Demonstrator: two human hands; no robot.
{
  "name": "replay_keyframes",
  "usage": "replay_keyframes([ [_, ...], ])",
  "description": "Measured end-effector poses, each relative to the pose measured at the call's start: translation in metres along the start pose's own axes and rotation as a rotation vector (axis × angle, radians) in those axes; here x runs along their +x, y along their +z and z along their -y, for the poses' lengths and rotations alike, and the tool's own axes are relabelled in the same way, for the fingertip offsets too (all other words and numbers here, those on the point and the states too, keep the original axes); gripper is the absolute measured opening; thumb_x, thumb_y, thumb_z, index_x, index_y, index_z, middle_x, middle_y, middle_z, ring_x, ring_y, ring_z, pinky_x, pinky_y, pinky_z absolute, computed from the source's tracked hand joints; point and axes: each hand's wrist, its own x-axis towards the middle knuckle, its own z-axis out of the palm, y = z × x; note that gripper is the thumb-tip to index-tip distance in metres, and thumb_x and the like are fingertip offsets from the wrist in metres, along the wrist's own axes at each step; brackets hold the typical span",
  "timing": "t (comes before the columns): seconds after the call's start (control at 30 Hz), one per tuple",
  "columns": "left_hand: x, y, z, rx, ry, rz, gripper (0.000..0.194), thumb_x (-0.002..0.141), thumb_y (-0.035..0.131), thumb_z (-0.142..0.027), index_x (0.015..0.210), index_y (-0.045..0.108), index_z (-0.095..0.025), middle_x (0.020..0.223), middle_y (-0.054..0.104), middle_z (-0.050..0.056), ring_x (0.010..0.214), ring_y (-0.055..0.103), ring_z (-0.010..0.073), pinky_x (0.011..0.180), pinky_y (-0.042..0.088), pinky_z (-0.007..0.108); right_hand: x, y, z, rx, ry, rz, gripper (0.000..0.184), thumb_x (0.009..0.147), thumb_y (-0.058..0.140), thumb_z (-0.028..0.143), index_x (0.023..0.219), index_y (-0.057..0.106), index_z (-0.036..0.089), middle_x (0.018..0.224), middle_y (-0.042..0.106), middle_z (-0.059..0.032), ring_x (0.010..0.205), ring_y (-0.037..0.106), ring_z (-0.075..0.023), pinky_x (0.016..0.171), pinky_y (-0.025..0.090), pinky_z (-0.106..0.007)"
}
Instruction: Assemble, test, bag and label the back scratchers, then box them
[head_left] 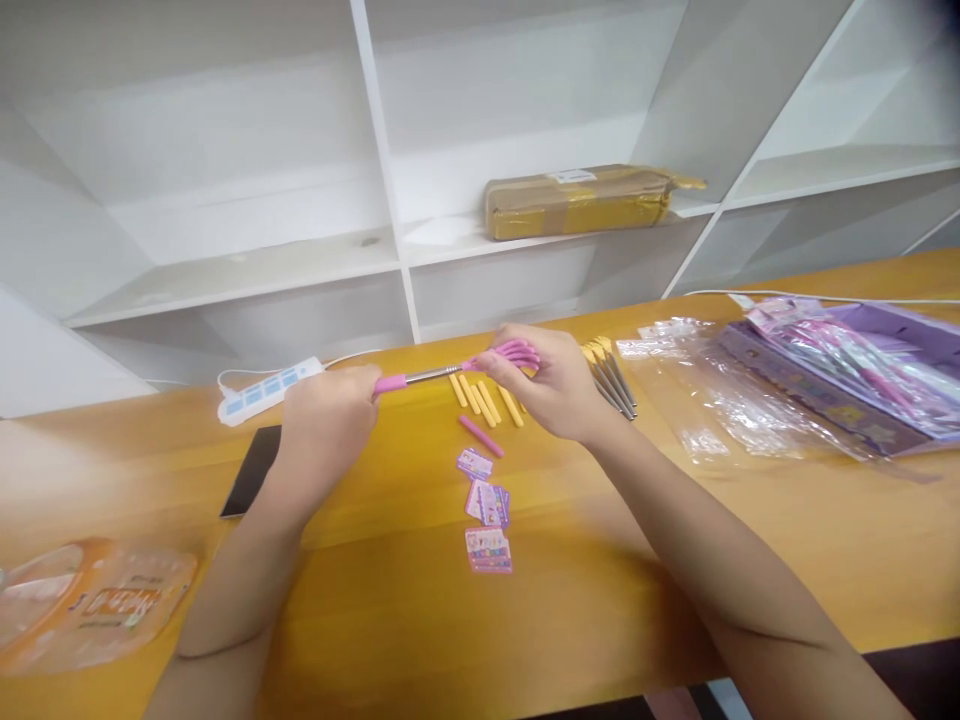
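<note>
A pink-and-silver rod is held level above the bench, between the two hands. The left hand has its fingers wrapped around the plain pink end; the right hand grips the other end, its thumb and fingers closed about the pink pronged head.

Below the rod, yellow sticks lie in a loose row on the bench, with a single pink stick just nearer the person. Small printed cards run on from it toward the bench's near side, some overlapping. Right of the right hand is a bundle of dark rods with yellow heads, then clear plastic sleeves, then a purple box with wrapped pink items in it.

On the left are a white power strip, a dark flat object partly hidden by the left arm, and an orange-and-clear bag. The bench is a glossy orange-brown wood colour. Behind it stand white shelves, and a taped cardboard parcel lies on one of them
</note>
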Motion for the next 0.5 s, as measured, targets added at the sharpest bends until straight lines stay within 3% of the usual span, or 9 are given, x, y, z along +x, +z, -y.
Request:
replay_keyframes([
  [0.13,0.004,0.000,-0.004,0.018,0.000,0.067,0.040,0.102,0.052,-0.028,0.062,0.055,-0.021,0.055,0.055,0.004,0.050,0.042,0.0175,0.057,0.020,0.035,0.003,0.003,-0.006,-0.023,-0.061,-0.033,0.031,0.105,0.067,0.044,0.088,0.077,0.021,0.079,0.069,-0.0030,0.071,0.059,-0.0153,0.069,0.043,-0.029],
  [0.27,0.002,0.002,-0.008,-0.026,0.044,0.002,0.036,0.102,0.051,-0.027,0.068,0.057,-0.021,0.062,0.062,0.004,0.056,0.050,0.0190,0.059,0.021,0.035,0.003,0.007,-0.006,0.022,-0.033,-0.054,0.032,0.103,0.069,0.047,0.085,0.077,0.021,0.077,0.067,-0.0025,0.070,0.057,-0.0154,0.069,0.043,-0.030],
  [0.5,-0.007,0.006,-0.030,-0.085,0.066,-0.045,0.022,0.100,0.052,-0.023,0.078,0.058,-0.022,0.071,0.064,0.003,0.062,0.054,0.0188,0.059,0.021,0.034,-0.001,0.028,-0.009,0.290,0.157,-0.126,0.060,0.100,0.061,0.071,0.073,0.069,0.018,0.062,0.045,0.0021,0.058,0.042,-0.0118,0.058,0.035,-0.028],
])
